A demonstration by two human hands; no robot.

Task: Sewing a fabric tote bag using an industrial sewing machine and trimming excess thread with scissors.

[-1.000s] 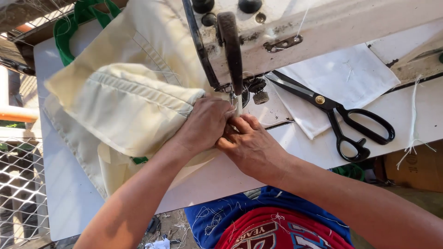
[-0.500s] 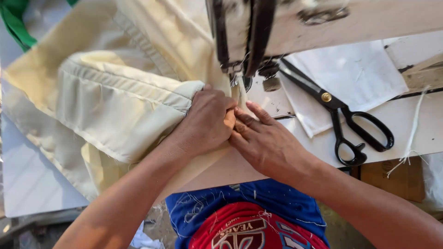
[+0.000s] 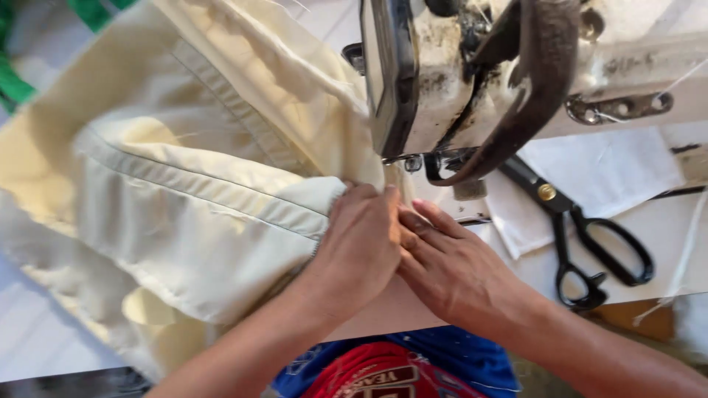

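Both hands pressed together on cream fabric at the sewing machine.
The left hand point(image 3: 359, 247) and right hand point(image 3: 451, 267) lie flat, touching, pinning the cream fabric point(image 3: 184, 191) just near of the sewing machine point(image 3: 442, 81); its seam runs left-right, bulk spreading left across the worktop point(image 3: 686, 228); black scissors point(image 3: 590, 239) lie right.

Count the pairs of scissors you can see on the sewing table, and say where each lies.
1. The black scissors lie right of the right hand, beside the white cloth, blades running under the sewing machine. The cream garment could hide others.
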